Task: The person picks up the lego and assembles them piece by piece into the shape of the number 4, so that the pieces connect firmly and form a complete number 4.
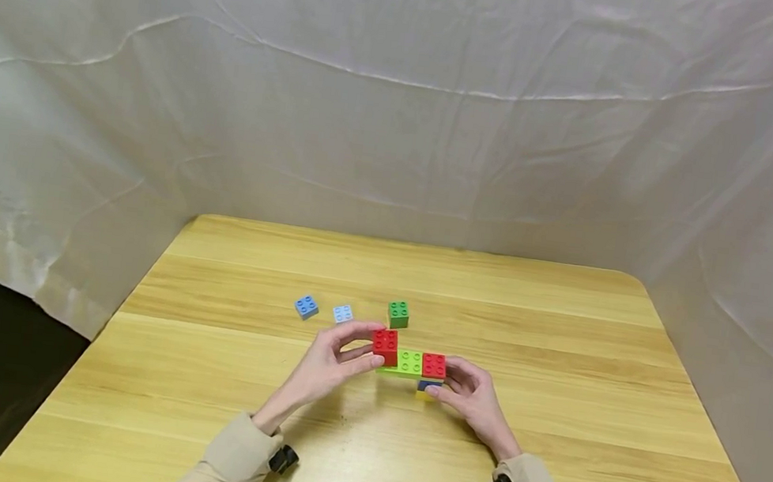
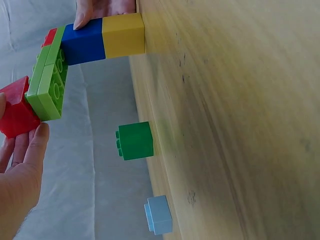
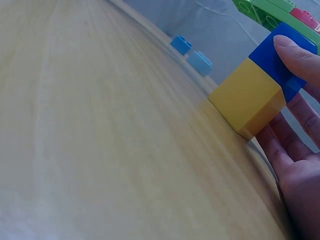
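Observation:
In the head view a built piece stands mid-table: a yellow block at the bottom, a dark blue block on it, and a lime green plate across the top, jutting left. One red block sits on the plate's right end. My left hand pinches another red block between thumb and fingers at the plate's left end; whether it is fully seated I cannot tell. My right hand grips the dark blue block, thumb on its near side and fingers behind.
Beyond the hands, a green block, a light blue block and a mid-blue block lie apart on the wooden table. Pale cloth hangs behind the table and along its sides.

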Demonstrator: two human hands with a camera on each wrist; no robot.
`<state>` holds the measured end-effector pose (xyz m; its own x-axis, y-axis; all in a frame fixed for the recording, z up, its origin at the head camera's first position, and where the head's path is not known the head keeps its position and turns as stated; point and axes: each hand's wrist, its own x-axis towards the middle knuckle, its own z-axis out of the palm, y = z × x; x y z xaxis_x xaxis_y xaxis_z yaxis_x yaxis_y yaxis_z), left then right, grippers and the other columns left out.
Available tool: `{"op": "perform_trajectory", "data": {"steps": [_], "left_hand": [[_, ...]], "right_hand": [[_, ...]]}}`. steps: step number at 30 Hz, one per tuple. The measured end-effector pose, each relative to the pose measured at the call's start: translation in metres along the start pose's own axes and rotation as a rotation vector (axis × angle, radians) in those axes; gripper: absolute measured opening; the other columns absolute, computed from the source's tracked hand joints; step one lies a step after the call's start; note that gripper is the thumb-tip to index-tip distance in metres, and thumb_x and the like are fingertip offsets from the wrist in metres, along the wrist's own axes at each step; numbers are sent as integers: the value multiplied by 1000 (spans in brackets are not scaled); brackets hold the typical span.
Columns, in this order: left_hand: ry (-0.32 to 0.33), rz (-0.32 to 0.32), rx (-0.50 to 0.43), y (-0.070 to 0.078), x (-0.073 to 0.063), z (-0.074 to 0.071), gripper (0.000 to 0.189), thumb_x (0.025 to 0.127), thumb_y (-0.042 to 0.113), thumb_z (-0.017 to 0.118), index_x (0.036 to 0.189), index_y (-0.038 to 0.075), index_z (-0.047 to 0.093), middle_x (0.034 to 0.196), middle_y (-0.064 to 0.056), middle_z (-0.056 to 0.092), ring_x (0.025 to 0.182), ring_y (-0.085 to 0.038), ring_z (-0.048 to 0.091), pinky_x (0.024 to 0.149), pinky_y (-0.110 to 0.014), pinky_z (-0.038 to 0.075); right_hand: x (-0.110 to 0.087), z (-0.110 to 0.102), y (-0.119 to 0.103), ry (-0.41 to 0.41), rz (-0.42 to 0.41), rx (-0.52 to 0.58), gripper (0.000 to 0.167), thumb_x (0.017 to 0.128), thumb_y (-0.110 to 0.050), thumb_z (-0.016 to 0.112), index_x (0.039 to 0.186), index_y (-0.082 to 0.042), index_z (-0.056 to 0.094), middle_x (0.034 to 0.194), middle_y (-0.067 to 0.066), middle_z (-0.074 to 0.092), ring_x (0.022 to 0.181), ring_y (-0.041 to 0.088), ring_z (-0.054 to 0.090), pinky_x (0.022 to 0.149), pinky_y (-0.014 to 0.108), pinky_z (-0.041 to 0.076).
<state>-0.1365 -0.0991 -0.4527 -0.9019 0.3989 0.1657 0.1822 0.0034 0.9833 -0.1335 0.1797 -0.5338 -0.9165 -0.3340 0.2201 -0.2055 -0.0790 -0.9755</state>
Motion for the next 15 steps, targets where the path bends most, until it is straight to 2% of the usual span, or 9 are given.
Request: {"op": "perform_trajectory", "data": {"steps": [3, 6, 12, 15], "left_hand": [[-10, 4, -11, -1, 0, 0, 45, 90, 2, 73, 132, -2, 59, 132, -25, 61, 127, -38, 57, 108, -32, 52], [-18, 3, -20, -1, 0, 0, 45, 90, 2, 73, 132, -3, 59, 132, -25, 60, 128, -43, 55, 107, -29, 52], [-39, -2, -12, -1, 1, 1, 46, 91, 5, 73, 134, 0, 58, 134, -23, 59, 128, -40, 56, 104, -29, 55], [-44, -13, 37, -3, 1, 2, 45, 93, 10, 71, 136, 3, 58, 135, -20, 60, 126, -35, 58, 103, -31, 57]], "right_hand": [[0, 0, 0, 3, 5, -3, 47, 86, 3, 75, 126, 16, 56, 121, -12, 69, 113, 3, 65, 100, 18, 55], [0, 0, 0, 4, 9, -2, 47, 86, 3, 75, 126, 16, 56, 121, -12, 69, 113, 3, 65, 100, 17, 55], [0, 0, 0, 2, 8, 0, 48, 86, 2, 75, 127, 16, 55, 122, -12, 69, 113, 3, 65, 100, 18, 55], [0, 0, 0, 2, 10, 0, 48, 86, 1, 75, 127, 16, 55, 122, -12, 69, 113, 3, 65, 100, 18, 55]]}}
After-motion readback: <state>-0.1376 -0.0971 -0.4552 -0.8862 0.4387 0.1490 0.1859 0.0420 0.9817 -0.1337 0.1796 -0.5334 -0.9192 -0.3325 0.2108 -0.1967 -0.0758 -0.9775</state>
